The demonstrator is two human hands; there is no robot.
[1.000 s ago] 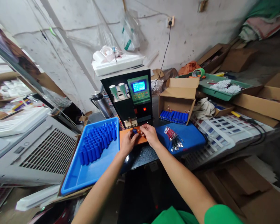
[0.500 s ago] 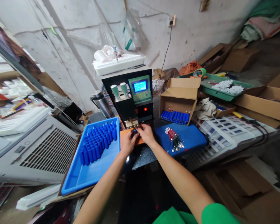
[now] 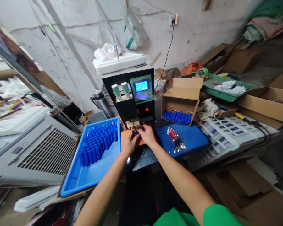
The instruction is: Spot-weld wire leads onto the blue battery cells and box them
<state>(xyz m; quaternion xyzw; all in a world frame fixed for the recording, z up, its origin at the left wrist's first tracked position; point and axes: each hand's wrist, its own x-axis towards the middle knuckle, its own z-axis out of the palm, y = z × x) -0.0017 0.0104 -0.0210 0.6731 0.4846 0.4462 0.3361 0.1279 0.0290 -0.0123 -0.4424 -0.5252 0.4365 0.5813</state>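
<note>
Both my hands meet on an orange pad [image 3: 125, 135] under the electrodes of a black spot welder [image 3: 132, 100]. My left hand [image 3: 129, 142] and my right hand [image 3: 146, 134] are closed together on a small blue battery cell [image 3: 136, 132], pressing it below the welder tips. To the left, a blue tray [image 3: 89, 175] holds several upright blue cells [image 3: 97, 144]. On a blue mat [image 3: 193, 139] to the right lies a bundle of red wired leads [image 3: 176, 139].
An open cardboard box [image 3: 180, 100] with a row of blue cells stands behind the mat. A steel flask [image 3: 103, 105] stands left of the welder. A grey grille unit [image 3: 37, 150] fills the left side. A green tray [image 3: 220, 86] and cartons crowd the right.
Both hands have shifted slightly forward toward the welder tips, still holding the cell. The camera view moved a little.
</note>
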